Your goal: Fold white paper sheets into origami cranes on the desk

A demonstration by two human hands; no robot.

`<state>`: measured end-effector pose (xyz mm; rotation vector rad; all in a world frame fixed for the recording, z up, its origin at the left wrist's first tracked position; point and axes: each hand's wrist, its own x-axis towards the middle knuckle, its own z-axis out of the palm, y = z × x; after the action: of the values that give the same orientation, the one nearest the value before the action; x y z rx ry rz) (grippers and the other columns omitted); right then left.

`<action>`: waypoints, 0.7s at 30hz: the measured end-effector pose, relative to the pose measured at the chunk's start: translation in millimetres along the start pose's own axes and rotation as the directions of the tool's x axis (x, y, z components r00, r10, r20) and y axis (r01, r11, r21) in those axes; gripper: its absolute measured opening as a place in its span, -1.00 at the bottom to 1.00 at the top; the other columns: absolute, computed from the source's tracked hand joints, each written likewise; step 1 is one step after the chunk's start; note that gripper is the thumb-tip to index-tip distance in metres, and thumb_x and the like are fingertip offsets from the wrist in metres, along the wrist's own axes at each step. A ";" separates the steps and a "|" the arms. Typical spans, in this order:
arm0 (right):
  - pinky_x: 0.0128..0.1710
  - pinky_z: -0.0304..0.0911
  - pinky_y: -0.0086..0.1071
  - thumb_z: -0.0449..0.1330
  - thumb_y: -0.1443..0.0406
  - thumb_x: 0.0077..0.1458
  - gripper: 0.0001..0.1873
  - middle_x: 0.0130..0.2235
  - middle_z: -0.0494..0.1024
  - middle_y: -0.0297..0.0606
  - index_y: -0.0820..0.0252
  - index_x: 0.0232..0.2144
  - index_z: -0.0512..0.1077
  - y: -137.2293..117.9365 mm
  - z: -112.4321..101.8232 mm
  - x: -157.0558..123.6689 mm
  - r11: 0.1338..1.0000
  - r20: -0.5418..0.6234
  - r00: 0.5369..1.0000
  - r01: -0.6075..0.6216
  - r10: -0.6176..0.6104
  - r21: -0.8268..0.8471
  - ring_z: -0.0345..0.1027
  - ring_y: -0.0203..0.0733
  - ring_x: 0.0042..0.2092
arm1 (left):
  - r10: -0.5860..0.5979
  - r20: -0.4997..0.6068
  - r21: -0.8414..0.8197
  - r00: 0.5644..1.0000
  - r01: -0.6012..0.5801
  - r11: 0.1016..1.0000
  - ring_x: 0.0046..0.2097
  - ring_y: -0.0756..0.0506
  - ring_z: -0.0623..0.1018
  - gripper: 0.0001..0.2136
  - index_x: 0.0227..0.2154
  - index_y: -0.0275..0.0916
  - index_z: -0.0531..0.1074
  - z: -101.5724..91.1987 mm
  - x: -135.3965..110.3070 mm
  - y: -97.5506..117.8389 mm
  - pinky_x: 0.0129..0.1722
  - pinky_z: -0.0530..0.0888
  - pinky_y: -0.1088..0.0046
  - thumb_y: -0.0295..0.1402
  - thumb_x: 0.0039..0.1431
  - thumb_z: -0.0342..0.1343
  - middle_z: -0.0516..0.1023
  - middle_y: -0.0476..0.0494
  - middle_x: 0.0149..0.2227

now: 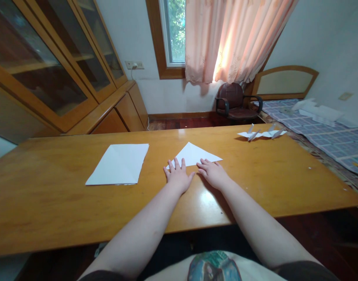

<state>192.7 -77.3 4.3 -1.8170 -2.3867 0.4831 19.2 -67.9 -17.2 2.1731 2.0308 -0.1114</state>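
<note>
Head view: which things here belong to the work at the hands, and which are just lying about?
In use: left hand, right hand, folded white paper triangle.
Probably just lying about: folded white paper sheet, paper origami figures, dark red office chair.

A white paper sheet [117,164] lies flat on the wooden counter [50,203], and folded paper birds [262,134] sit near its far right corner. Beyond stand a glass-fronted wooden cabinet [47,66], a dark office chair [233,102] below a peach curtain [234,41], and a bed [322,132] with a checked cover.
</note>
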 end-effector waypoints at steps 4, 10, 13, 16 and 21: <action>0.16 -0.06 0.16 -0.19 0.10 0.28 -0.52 0.26 0.21 -0.21 -0.03 0.08 0.39 35.2 -18.2 -8.5 0.954 -0.018 0.953 -0.301 0.301 0.002 0.07 0.05 0.25 | -0.001 0.012 0.001 1.000 0.001 1.000 0.33 -0.52 -0.22 -0.18 0.34 -0.19 -0.21 0.0 0.4 -0.5 0.18 -0.13 -0.24 0.20 0.11 -0.32 -0.24 -0.33 0.37; -0.06 0.24 -0.03 -0.09 0.08 0.20 -0.54 0.03 0.48 -0.06 0.05 -0.18 0.57 60.3 -33.4 -11.5 0.832 -0.070 0.830 -0.554 0.554 0.013 0.37 0.13 0.01 | 0.000 0.017 0.000 1.000 0.000 1.000 0.33 -0.52 -0.23 -0.18 0.34 -0.19 -0.21 -0.5 0.5 -1.1 0.18 -0.14 -0.24 0.20 0.11 -0.33 -0.25 -0.34 0.37; -0.09 0.25 -0.08 -0.05 0.18 0.17 -0.57 -0.16 0.56 0.06 0.21 -0.26 0.59 55.6 -30.9 -6.8 0.793 -0.185 0.783 -0.608 0.594 -0.029 0.42 0.10 -0.09 | 0.004 0.020 -0.010 1.000 -0.004 1.000 0.32 -0.53 -0.23 -0.18 0.33 -0.19 -0.21 -0.8 0.0 -0.5 0.18 -0.14 -0.25 0.20 0.12 -0.32 -0.25 -0.35 0.37; 0.05 0.15 -0.03 -0.06 0.23 0.19 -0.58 -0.03 0.49 0.12 0.32 -0.18 0.54 49.9 -19.8 0.0 0.858 -0.326 0.824 -0.509 0.464 -0.065 0.35 0.10 0.01 | 0.009 0.011 -0.026 1.000 -0.008 1.000 0.32 -0.55 -0.23 -0.19 0.33 -0.19 -0.18 0.1 0.0 -1.0 0.17 -0.14 -0.27 0.19 0.12 -0.29 -0.24 -0.37 0.37; 0.22 -0.05 -0.08 -0.01 0.17 0.23 -0.52 0.28 0.16 -0.10 0.12 0.17 0.25 40.0 4.8 12.8 0.999 -0.164 0.986 0.031 -0.035 -0.028 -0.03 -0.05 0.29 | 0.064 -0.056 -0.081 0.996 -0.068 0.994 0.32 -0.55 -0.16 -0.23 0.31 -0.17 -0.02 -1.2 1.9 -5.2 0.17 -0.12 -0.25 0.16 0.12 -0.16 -0.11 -0.37 0.35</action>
<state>224.7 -56.5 -14.0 -1.7495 -2.3176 0.2882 14.1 -65.5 -16.7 2.2120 1.9516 0.0395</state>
